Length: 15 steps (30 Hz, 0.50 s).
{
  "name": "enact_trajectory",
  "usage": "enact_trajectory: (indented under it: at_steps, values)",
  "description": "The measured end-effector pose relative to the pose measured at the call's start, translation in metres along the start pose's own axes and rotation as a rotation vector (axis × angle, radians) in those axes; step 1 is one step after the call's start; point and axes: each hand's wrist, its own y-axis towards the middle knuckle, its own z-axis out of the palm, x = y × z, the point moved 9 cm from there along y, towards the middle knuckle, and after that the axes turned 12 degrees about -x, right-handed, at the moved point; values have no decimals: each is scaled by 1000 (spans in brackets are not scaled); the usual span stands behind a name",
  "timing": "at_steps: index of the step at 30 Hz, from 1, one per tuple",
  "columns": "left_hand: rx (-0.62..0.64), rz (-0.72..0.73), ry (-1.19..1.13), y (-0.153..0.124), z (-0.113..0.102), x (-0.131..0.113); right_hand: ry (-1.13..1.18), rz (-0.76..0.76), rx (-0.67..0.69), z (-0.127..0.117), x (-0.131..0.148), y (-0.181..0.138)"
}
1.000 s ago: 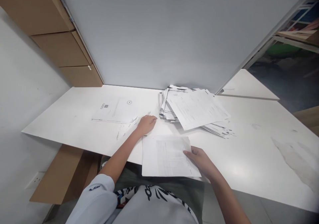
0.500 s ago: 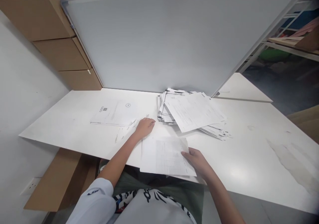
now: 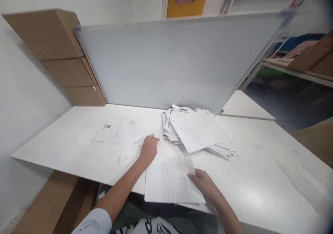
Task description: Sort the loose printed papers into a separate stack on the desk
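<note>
My right hand [image 3: 205, 184] pinches the right edge of a printed sheet of paper [image 3: 174, 182] between thumb and fingers. That sheet lies at the table's front edge, its lower part reaching over the edge. My left hand [image 3: 150, 148] is closed at the right end of another printed paper [image 3: 126, 154], whose creased corner runs under the fingers; the fingertips are partly hidden. Beyond it lies a flat white sheet with a QR code and a round stamp [image 3: 117, 131]. A messy stack of papers [image 3: 200, 130] sits behind my hands, its top sheet askew.
A whiteboard [image 3: 166, 60] stands along the back of the white table [image 3: 65, 137]. Cardboard boxes [image 3: 69, 72] are piled at the back left, and an open carton [image 3: 39, 202] is below the table's left side. A loaded shelf [image 3: 299, 71] stands at the right.
My view has tipped upward, so the table sits lower and a yellow panel shows above the whiteboard. Both hands stay at nearly the same places on the papers.
</note>
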Motion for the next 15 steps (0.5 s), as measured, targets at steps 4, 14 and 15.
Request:
enact_trajectory:
  at_steps: [4, 14, 15]
  values:
    - [-120, 67, -49, 8, -19, -3, 18, -89, -5, -3, 9, -5]
    - [-42, -369, -480, -64, -57, -26, 130, -90, -415, -98, 13, -57]
    - [17, -479, -554, -80, -51, -25, 143, -103, -414, -90, 17, -57]
